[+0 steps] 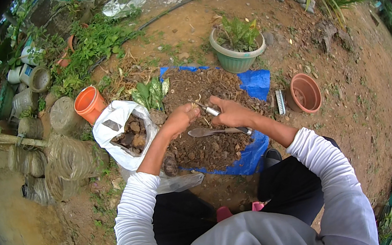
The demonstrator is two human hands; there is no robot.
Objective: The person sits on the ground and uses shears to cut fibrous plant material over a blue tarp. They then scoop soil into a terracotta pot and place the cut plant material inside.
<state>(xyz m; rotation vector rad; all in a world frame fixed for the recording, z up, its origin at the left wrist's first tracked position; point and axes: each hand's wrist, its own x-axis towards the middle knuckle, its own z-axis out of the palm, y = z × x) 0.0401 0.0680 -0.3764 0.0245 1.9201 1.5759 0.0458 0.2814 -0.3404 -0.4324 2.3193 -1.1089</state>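
Observation:
Over a heap of dark soil (214, 145) on a blue tarp (256, 83), both my hands meet. My right hand (231, 113) grips a pair of garden shears with dark handles, the metal blades (205, 108) pointing left. My left hand (180, 118) is closed on a small clump or stem, right at the blade tips. A trowel (207, 132) lies on the soil just below my hands. I crouch with white sleeves and dark trousers.
A white sack (119, 120) with dark chunks sits left of the soil, an orange pot (88, 103) behind it. A green pot with a plant (237, 50) stands beyond the tarp, a terracotta pot (305, 93) and a brush (280, 102) to the right. Plastic bottles and containers (62, 160) crowd the left.

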